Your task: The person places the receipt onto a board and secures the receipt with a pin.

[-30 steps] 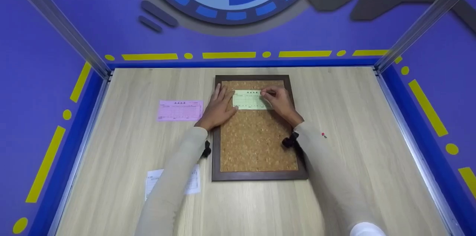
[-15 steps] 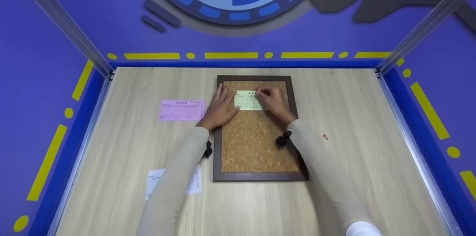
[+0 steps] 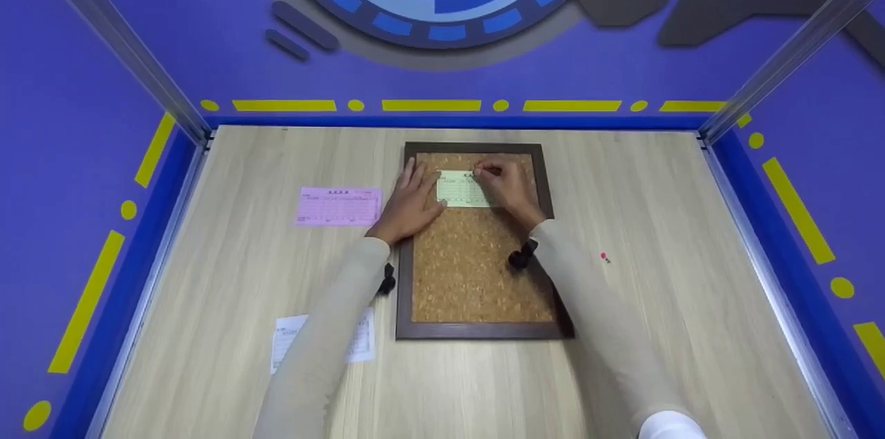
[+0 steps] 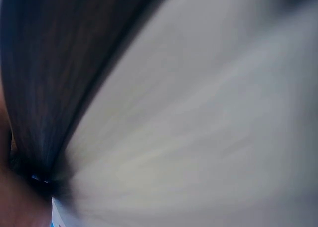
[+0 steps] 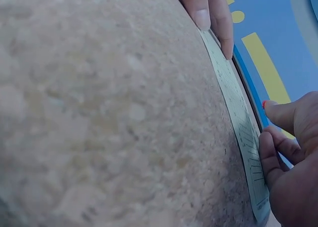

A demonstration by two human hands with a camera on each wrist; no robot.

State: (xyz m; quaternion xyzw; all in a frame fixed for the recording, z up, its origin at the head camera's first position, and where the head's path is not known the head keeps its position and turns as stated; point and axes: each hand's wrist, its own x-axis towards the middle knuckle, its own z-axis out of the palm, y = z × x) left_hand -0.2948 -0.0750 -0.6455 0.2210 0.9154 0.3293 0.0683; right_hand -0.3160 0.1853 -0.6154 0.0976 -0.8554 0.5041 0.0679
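Observation:
A pale green printed slip (image 3: 458, 189) lies across the upper part of a cork board (image 3: 480, 266) with a dark brown frame. My left hand (image 3: 409, 205) rests on the board's left side with its fingers extended, and its fingertips press the slip's left edge. Over the right part of the slip, my right hand (image 3: 508, 184) pinches a red push pin (image 5: 265, 104); only a bit of its red head shows at the thumb tip in the right wrist view. Whether the pin's point touches the slip is hidden. The left wrist view is mostly blurred frame and tabletop.
A pink slip (image 3: 339, 207) lies left of the board. Nearer the front, a white slip (image 3: 359, 339) is partly covered by the left sleeve. To the right of the board lies another small red pin (image 3: 603, 256). Blue walls enclose the wooden table (image 3: 664, 204).
My right hand has moved left over the slip, from near its upper right corner toward the middle of its top edge. In the last half second it barely moves. My left hand stays put.

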